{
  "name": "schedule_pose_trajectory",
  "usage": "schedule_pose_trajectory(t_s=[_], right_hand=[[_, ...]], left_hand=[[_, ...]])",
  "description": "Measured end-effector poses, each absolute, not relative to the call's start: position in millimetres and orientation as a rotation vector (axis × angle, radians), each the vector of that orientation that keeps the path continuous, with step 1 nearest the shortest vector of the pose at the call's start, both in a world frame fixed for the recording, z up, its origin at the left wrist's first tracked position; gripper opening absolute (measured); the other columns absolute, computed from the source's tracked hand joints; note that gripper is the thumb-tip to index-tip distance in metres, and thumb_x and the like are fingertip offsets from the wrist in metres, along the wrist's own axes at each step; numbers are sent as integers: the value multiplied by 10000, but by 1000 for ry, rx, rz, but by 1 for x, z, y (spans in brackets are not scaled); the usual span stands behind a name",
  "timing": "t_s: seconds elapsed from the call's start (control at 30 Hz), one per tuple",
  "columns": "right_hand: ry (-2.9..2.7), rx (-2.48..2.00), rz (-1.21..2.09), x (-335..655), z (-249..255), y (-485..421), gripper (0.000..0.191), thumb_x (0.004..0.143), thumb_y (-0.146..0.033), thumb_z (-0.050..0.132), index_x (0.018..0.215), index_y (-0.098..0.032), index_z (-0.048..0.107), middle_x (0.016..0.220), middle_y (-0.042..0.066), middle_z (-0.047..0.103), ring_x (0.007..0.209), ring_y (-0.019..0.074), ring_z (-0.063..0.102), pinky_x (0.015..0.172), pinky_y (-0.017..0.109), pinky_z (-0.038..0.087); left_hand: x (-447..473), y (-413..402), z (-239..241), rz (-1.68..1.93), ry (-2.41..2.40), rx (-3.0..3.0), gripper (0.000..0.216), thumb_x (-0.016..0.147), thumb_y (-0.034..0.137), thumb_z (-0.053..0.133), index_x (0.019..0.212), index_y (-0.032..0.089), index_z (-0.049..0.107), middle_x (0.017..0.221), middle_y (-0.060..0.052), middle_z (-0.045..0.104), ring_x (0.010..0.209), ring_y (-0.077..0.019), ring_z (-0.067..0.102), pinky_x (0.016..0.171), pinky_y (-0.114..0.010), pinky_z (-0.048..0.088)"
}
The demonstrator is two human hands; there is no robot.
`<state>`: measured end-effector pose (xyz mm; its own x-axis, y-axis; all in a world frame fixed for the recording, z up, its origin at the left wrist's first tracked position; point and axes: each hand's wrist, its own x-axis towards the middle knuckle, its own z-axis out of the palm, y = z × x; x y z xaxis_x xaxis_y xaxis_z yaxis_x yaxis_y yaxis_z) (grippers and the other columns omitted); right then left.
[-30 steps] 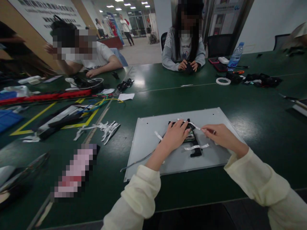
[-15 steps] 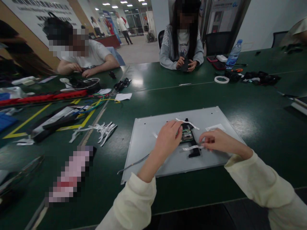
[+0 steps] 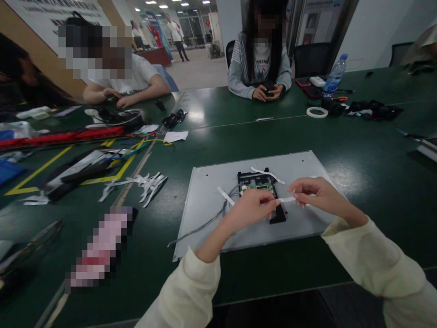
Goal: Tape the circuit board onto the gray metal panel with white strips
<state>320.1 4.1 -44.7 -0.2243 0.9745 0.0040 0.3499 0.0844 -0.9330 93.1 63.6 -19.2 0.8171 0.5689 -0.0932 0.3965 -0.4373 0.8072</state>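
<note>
A thin white tape strip is held taut just above the flat grey metal panel, with the left hand pinching one end and the right hand pinching the other, fingers curled. Below sits a small green circuit board; its lower edge is hidden by the left hand, and its parts are too small to make out

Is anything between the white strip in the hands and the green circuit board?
Nothing visible: left hand and right hand pinch the white strip at its ends, and the circuit board lies uncovered behind it.
</note>
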Motion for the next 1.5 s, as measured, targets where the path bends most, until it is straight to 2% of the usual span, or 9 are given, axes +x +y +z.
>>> schedule_pose_trajectory(t_s=[0.1,0.23,0.4,0.57,0.73,0.87,1.3,1.5], right_hand=[[-1741,-1393,1096,319,-47,5,235,844,-334,572,1030,-195,611,634,-31,560,563,107,546,567,242,443],[-1867,-1460,1028,315,-47,7,287,898,-417,484,1040,-196,600,630,-27,542,563,109,512,539,234,390],[-1995,-1387,1097,313,-44,8,310,895,-412,480,746,-169,603,605,-16,517,545,97,465,520,225,342],[-2107,-1454,954,314,-52,10,287,877,-353,494,670,-172,576,581,-23,501,547,97,444,527,228,302],[-2238,-1477,825,312,-61,11,253,858,-283,485,647,-174,572,607,-9,546,569,106,464,553,238,287],[-2271,-1510,727,310,-62,11,225,842,-237,476,644,-176,564,630,-1,577,582,109,487,570,244,283],[-2376,-1614,466,303,-69,9,271,852,-286,483,601,-188,508,600,-2,541,565,116,455,562,264,253],[-2455,-1682,259,310,-70,8,275,851,-349,496,627,-191,514,639,12,561,575,125,445,553,278,214]], left_hand=[[92,64,-21,263,710,1988,358,915,390,456,660,155,548,540,41,531,488,-69,475,523,-194,369],[93,62,-17,222,612,1906,298,924,340,436,743,158,588,584,39,553,482,-58,474,517,-186,375],[94,63,-18,144,672,1905,268,911,290,439,745,152,597,600,25,581,477,-58,488,509,-178,386],[95,64,-29,105,845,1923,258,894,301,423,739,156,571,599,13,619,416,-72,477,460,-189,376],[100,52,-33,59,993,2187,250,877,273,433,714,162,586,569,-13,620,537,-131,582,560,-230,423],[102,46,-35,87,1095,2377,232,875,245,425,765,162,612,634,-43,644,593,-173,609,596,-276,436],[103,42,-41,-61,1212,2507,204,878,274,445,846,168,617,783,-97,673,728,-244,660,647,-335,493],[103,41,-40,-97,1266,2558,228,873,303,457,860,161,634,770,-115,675,738,-268,667,645,-353,501]])
